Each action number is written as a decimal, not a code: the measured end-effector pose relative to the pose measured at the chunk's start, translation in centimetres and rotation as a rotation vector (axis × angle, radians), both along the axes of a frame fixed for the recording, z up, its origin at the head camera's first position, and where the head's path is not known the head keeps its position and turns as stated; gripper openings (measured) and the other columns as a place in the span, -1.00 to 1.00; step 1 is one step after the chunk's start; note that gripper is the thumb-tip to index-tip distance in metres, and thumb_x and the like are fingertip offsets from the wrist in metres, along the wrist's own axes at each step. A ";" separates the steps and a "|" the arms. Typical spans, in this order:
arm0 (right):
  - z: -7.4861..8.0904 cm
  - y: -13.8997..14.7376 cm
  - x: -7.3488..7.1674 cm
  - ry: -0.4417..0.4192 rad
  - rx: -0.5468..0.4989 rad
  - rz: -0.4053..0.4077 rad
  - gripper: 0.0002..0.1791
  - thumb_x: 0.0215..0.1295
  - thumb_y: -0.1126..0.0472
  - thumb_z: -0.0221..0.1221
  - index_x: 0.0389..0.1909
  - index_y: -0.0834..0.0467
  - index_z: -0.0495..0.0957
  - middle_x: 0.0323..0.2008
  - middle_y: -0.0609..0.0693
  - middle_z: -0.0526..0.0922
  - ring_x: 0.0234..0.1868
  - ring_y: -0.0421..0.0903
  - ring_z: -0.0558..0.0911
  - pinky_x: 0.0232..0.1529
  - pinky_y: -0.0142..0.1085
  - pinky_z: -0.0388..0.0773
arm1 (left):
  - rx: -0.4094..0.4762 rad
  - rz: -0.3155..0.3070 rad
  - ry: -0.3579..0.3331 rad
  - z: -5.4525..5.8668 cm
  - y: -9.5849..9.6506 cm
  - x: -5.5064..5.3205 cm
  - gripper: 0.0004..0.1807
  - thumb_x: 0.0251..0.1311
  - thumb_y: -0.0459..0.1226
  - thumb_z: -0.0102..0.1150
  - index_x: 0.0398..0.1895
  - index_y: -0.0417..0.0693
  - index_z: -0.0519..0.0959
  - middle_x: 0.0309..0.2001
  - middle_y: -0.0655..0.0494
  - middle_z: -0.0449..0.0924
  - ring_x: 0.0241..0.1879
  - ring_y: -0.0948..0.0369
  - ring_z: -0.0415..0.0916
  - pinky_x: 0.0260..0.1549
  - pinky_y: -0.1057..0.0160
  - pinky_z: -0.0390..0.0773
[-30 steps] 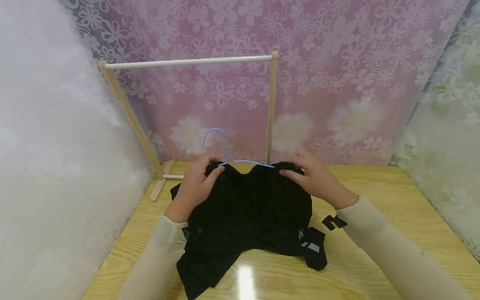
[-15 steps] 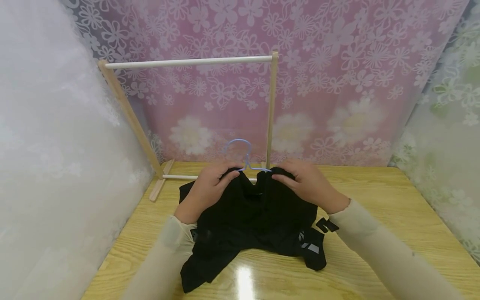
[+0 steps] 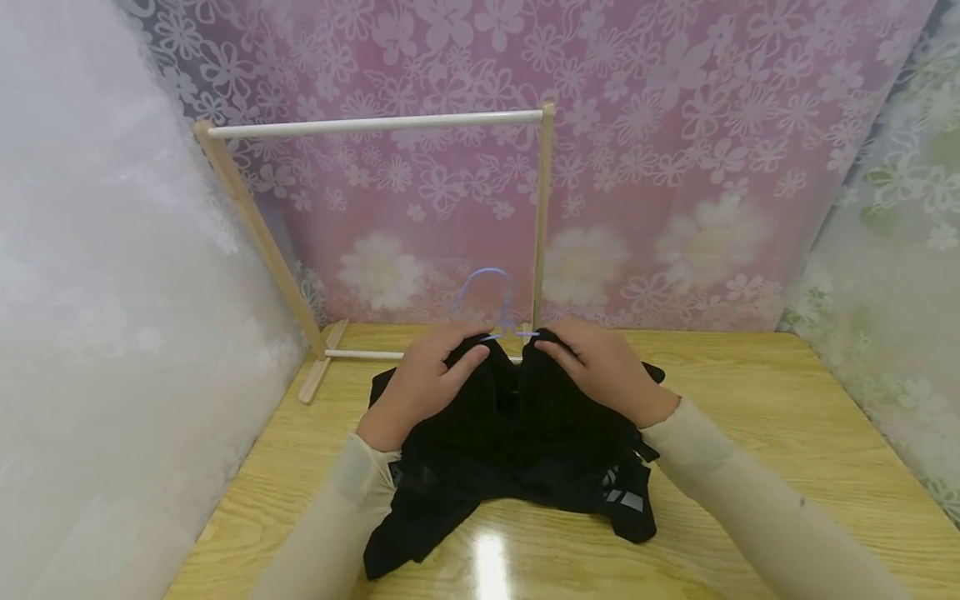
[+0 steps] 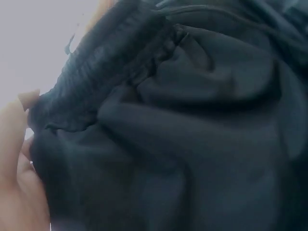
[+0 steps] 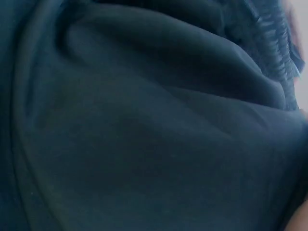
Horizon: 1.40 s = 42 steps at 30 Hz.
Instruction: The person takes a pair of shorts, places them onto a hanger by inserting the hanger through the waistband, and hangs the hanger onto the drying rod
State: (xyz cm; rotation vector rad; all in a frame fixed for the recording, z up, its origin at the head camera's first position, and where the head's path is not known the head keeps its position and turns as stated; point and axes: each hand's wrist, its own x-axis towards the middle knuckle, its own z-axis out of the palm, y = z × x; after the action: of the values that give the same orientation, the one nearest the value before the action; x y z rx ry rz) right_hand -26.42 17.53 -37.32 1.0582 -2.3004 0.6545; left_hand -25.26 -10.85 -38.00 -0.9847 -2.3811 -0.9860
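Note:
Black pants (image 3: pixel 517 467) with pale grey marks near one leg end lie on the table, their waist edge raised toward the back. In the left wrist view the gathered elastic waistband (image 4: pixel 106 67) shows clearly. A thin blue-violet wire hanger (image 3: pixel 491 270) stands at the waist, hook upward, most of its arms hidden by cloth and fingers. My left hand (image 3: pixel 431 375) pinches the waistband and hanger left of the hook, thumb in front. On the other side my right hand (image 3: pixel 607 367) grips them likewise. Dark cloth (image 5: pixel 144 134) fills most of the right wrist view.
Behind the pants stands a small clothes rack with wooden posts (image 3: pixel 543 217) and a white top bar (image 3: pixel 375 125). Its lower bar (image 3: pixel 363 355) runs close behind my left hand. A flowered pink curtain (image 3: pixel 675 125) backs the wood-grain table (image 3: pixel 765 400); pale curtains hang at both sides.
My hands have come closer together, the left moving right and the right moving left. The hanger's hook has shifted right, and the waistband between my hands has bunched into a narrower dip.

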 end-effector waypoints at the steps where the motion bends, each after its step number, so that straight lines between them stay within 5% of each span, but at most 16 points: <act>1: 0.1 0.3 -0.2 0.010 -0.015 -0.023 -0.96 0.50 0.19 0.22 -0.17 0.07 0.63 -0.35 -0.09 0.65 -0.41 -0.19 0.56 -0.35 -0.21 0.47 | 0.000 0.015 0.010 0.0 -0.3 -0.2 -0.58 0.57 -0.03 0.05 0.38 0.13 0.55 0.27 0.16 0.61 0.25 0.17 0.56 0.23 0.03 0.53; 5: 0.6 1.4 -0.9 -0.015 -0.094 -0.077 -0.91 0.54 0.19 0.18 -0.08 0.09 0.63 -0.28 -0.05 0.64 -0.32 -0.14 0.57 -0.26 -0.15 0.49 | 0.013 0.078 0.045 0.0 -1.8 -1.2 -0.59 0.54 -0.03 0.10 0.35 0.12 0.56 0.23 0.15 0.63 0.19 0.15 0.59 0.19 0.00 0.55; 10: 0.6 2.2 -1.5 0.003 -0.128 -0.095 -0.83 0.52 0.21 0.21 0.03 0.13 0.64 -0.20 -0.03 0.65 -0.29 -0.14 0.56 -0.23 -0.16 0.47 | 0.022 0.179 0.000 -0.3 -3.4 -1.7 -0.59 0.53 -0.03 0.11 0.31 0.06 0.58 0.19 0.09 0.64 0.17 0.08 0.59 0.15 -0.07 0.56; 15: 0.2 2.3 -1.8 0.040 -0.137 -0.097 -0.82 0.47 0.24 0.26 0.01 0.13 0.66 -0.21 -0.03 0.67 -0.29 -0.14 0.60 -0.24 -0.15 0.50 | -0.006 0.232 -0.068 -1.3 -3.9 -2.2 -0.64 0.56 0.04 0.04 0.02 0.00 0.62 -0.13 0.06 0.65 -0.16 0.08 0.61 -0.10 -0.01 0.58; 20: 0.1 2.1 -1.8 0.043 -0.140 -0.080 -0.86 0.43 0.23 0.30 -0.06 0.14 0.69 -0.25 0.00 0.70 -0.31 -0.11 0.65 -0.28 -0.13 0.54 | 0.029 0.251 -0.115 -2.7 -3.5 -2.6 -0.62 0.52 0.11 0.07 -0.31 0.03 0.48 -0.50 0.11 0.36 -0.51 0.14 0.33 -0.40 0.12 0.37; 25: -0.1 1.8 -1.9 0.035 -0.117 -0.073 -0.90 0.46 0.21 0.28 -0.09 0.10 0.69 -0.28 -0.02 0.71 -0.34 -0.12 0.65 -0.29 -0.13 0.54 | 0.003 0.254 -0.068 -2.8 -2.7 -2.3 -0.61 0.50 0.12 0.09 -0.34 0.04 0.51 -0.52 0.16 0.36 -0.53 0.19 0.31 -0.43 0.15 0.36; 31: -0.4 1.4 -1.6 0.036 -0.110 -0.065 -0.89 0.46 0.19 0.28 -0.09 0.09 0.69 -0.26 -0.01 0.72 -0.33 -0.10 0.66 -0.29 -0.12 0.55 | -0.007 0.229 -0.045 -2.6 -1.9 -2.1 -0.66 0.53 0.05 0.08 -0.08 0.03 0.67 -0.25 0.14 0.68 -0.30 0.17 0.61 -0.23 0.08 0.59; 37: -0.2 2.4 -1.3 -0.237 -0.149 -0.011 -0.46 0.47 0.15 0.28 0.40 0.11 0.41 0.03 0.09 0.65 -0.04 0.03 0.64 0.02 0.05 0.54 | 0.041 0.292 0.170 -3.1 -2.4 -2.0 -0.73 0.45 -0.08 0.23 0.01 0.00 0.76 -0.09 0.05 0.79 -0.14 0.09 0.75 -0.10 0.01 0.69; 39: 0.1 3.4 -1.2 -0.341 -0.151 -0.004 -0.34 0.49 0.14 0.25 0.51 0.08 0.25 0.14 0.14 0.57 0.08 0.08 0.57 0.13 0.13 0.47 | 0.062 0.306 0.201 -3.1 -2.8 -2.1 -0.73 0.43 -0.11 0.26 0.03 -0.03 0.76 -0.09 0.02 0.79 -0.14 0.07 0.75 -0.10 0.00 0.69; 42: 0.2 4.7 -1.2 -0.367 -0.143 -0.016 -0.46 0.51 0.15 0.22 0.44 0.09 0.34 0.20 0.13 0.55 0.18 0.11 0.53 0.22 0.19 0.41 | 0.111 0.322 0.192 -2.8 -3.4 -2.1 -0.71 0.41 -0.15 0.28 0.06 -0.08 0.75 -0.06 -0.03 0.78 -0.10 0.02 0.74 -0.06 -0.03 0.68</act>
State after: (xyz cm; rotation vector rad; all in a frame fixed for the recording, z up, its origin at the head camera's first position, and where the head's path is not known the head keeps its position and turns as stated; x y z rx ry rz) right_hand -27.57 22.22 -37.09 0.9120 -2.5171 1.0649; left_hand -27.32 -14.23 -40.82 -0.6013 -2.2087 -0.8501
